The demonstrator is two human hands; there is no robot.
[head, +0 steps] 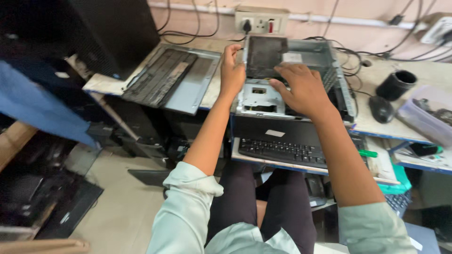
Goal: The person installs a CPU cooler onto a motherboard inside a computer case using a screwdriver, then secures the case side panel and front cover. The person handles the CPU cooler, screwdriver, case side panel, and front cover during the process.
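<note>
Open computer case point(301, 56) lies flat on the desk at 12 o'clock, long axis running 6 to 12; left hand point(231, 70) grips its left wall, right hand point(303, 89) rests spread inside, above the keyboard point(282, 150)

An open computer case point(301, 61) fills the middle of the counter point(376, 117), its raised drive tray point(264, 56) blocking the left half of the cavity. The left hand point(231, 70) grips the case's left edge; the right hand point(303, 87) covers the centre. To the left lies a loose side panel point(188, 89) carrying a keyboard point(160, 75), with a dark tower point(113, 33) behind. To the right, cables point(351, 70), a mouse point(380, 108), a black cup point(396, 84) and a plastic tub point(426, 117) crowd the counter. A second keyboard point(282, 150) bars the front.
</note>
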